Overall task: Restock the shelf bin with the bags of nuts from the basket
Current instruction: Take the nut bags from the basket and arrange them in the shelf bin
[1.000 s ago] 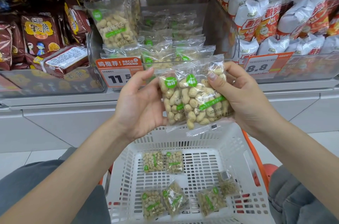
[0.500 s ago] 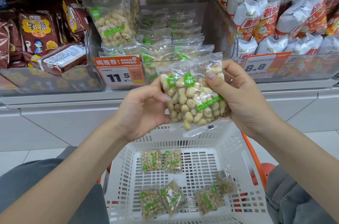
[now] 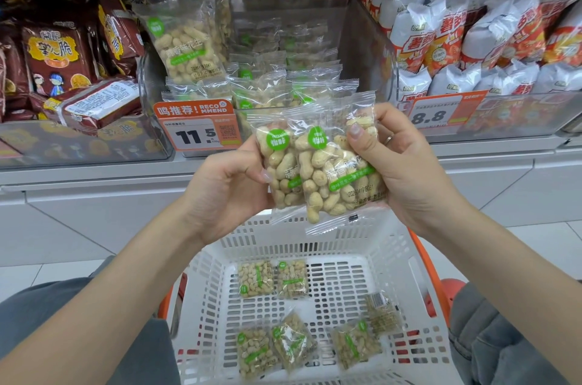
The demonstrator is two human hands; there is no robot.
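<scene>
You are holding two bags of nuts [image 3: 318, 170] upright and overlapping, above the basket's [image 3: 390, 261] far rim and in front of the shelf bin [image 3: 362, 38]. Your left hand [image 3: 230, 189] is pinching the left bag's edge; your right hand [image 3: 406, 164] is gripping the right bag. Six bags are lying flat in the basket.

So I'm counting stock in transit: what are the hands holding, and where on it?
Two overlapping bags of peanuts. The left hand pinches their left edge; the right hand grips the right side, thumb across the front.
</scene>
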